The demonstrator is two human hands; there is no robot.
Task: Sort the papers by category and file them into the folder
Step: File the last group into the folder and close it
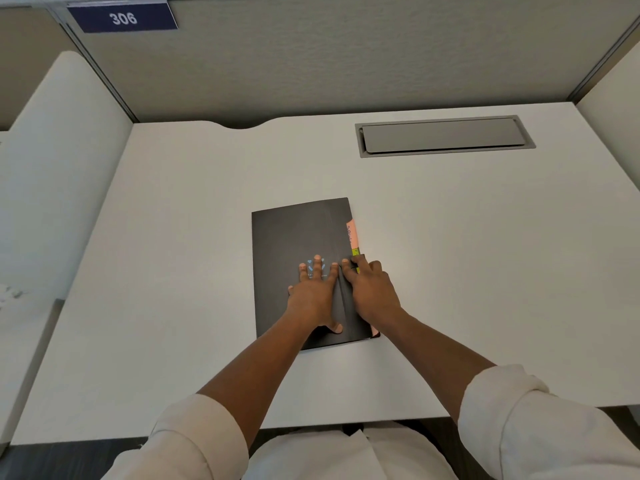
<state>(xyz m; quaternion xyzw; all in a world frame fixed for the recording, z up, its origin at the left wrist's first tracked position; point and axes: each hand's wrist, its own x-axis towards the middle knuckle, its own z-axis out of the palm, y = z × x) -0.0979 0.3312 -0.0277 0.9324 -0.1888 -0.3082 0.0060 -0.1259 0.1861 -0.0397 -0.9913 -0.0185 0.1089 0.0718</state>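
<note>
A closed black folder (294, 237) lies flat in the middle of the white desk (450, 254). A pink index tab (353, 233) and a yellow-green tab (356, 252) stick out of its right edge. My left hand (313, 292) lies flat on the cover with fingers spread, over a small blue logo. My right hand (369, 285) rests on the folder's right edge, its fingers bent at the yellow-green tab; whether they pinch the tab or only touch it is not plain. No loose papers show.
A grey cable hatch (445, 136) is set into the desk at the back right. Grey partition walls (346, 57) enclose the desk; a blue sign reading 306 (122, 18) hangs at the top left. A white side panel (52, 188) stands at the left.
</note>
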